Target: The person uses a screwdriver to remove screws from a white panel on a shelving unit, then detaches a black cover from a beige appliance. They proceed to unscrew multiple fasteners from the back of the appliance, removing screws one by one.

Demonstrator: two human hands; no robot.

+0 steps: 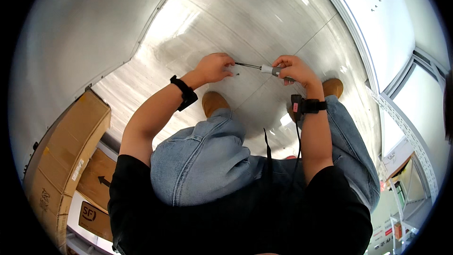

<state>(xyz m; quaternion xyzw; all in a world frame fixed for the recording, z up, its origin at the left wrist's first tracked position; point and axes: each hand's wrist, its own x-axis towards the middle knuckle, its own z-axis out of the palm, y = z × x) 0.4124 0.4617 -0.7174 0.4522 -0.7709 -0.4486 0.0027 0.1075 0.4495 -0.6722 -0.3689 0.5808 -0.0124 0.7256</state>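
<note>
Gripping screwdriver (267, 69) in right hand (297, 71), we judged work unfinished: dark speck (238, 74) loose; left hand (213, 68) by tip, pinch unclear.

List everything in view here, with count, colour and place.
Screwdriver: 1, grey-and-white handle, dark shaft, between the hands
Small dark piece: 1, on floor below the shaft
Cardboard boxes: several, brown, lower left
Large panel: 1, light grey, upper left
Perforated rail: 1, whitish, right
Floor: 1, pale grey, centre
Shoes: two clear, brown, below hands
Jeans: 1 pair, blue, lower centre
Wristbands: 2, black, on wrists
Left hand: 1, bare, at shaft's end
Right hand: 1, bare, on handle
</note>
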